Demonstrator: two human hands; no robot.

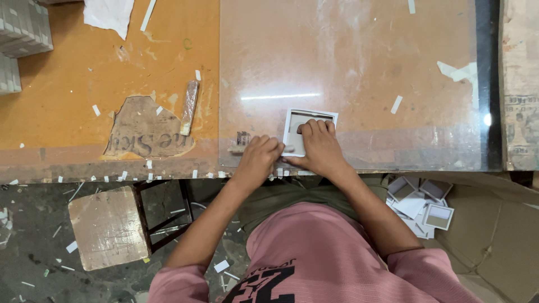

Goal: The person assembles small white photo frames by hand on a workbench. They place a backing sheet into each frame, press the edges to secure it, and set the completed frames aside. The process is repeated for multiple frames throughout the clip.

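Nearest the person, the left hand [259, 154] rests curled at the bench's [348, 50] front edge, its fingertips touching the left rim of a small square white cardboard frame [307, 124]. Just beyond, the right hand [320, 147] lies flat on that frame, fingers pressing inside its opening; neither grip is closed around it. The frame looks light, thin and easily creased, so it is best held by its outer edges. It lies on the clear glass sheet [393, 140].
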